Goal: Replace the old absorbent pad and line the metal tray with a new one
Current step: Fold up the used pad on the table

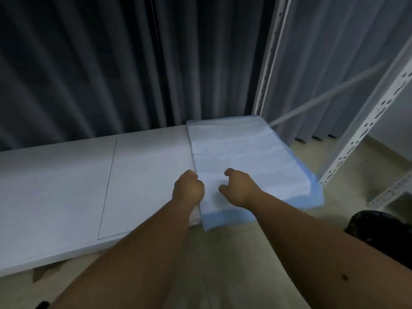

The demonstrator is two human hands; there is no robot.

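Left hand (188, 190) fingers curled tight at pad (245, 152) edge, grip unclear; right hand (237, 188) fingers half-curled, holding nothing.

Bare white flat tabletop (66, 179) open to the left; white perforated metal shelf upright (365, 121) blocking right, dark pleated curtain (111, 63) behind.

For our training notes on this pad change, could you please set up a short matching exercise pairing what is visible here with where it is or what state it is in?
Column one:
1. absorbent pad
2. left hand
3. right hand
4. shelving upright

Column two:
A. fingers curled at the pad's left edge
B. stands to the right of the platform, pierced with holes
C. white with a blue border, spread over the platform's right end
D. fingers loosely curled above the pad's near part

Pairs: 1-C, 2-A, 3-D, 4-B
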